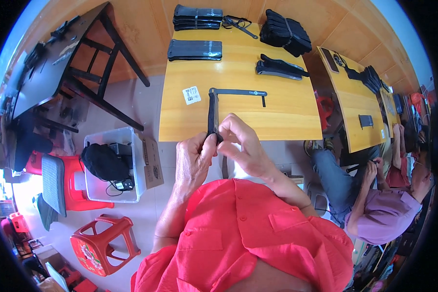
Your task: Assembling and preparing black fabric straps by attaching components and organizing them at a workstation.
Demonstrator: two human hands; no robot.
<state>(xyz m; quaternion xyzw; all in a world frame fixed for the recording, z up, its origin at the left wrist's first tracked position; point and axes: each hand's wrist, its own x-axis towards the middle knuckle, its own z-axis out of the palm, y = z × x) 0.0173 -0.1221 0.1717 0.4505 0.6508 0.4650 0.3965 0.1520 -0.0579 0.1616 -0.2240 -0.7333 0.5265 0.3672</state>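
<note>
Pinched between the thumb and fingers of my left hand is the near end of a black strap. It runs away from me over the front edge of the yellow wooden table. At its far end it meets a flat black band with a pale printed mark, lying crosswise, with a short tail at its right. Just right of the held end is my right hand, its fingers curled but thumb and forefinger apart. Whether its fingertips touch the strap is hard to tell.
A white label sheet lies left of the strap. Bundled black straps, a flat stack and a loose pair occupy the table's far part. A clear bin and red stool stand left. Another person sits right.
</note>
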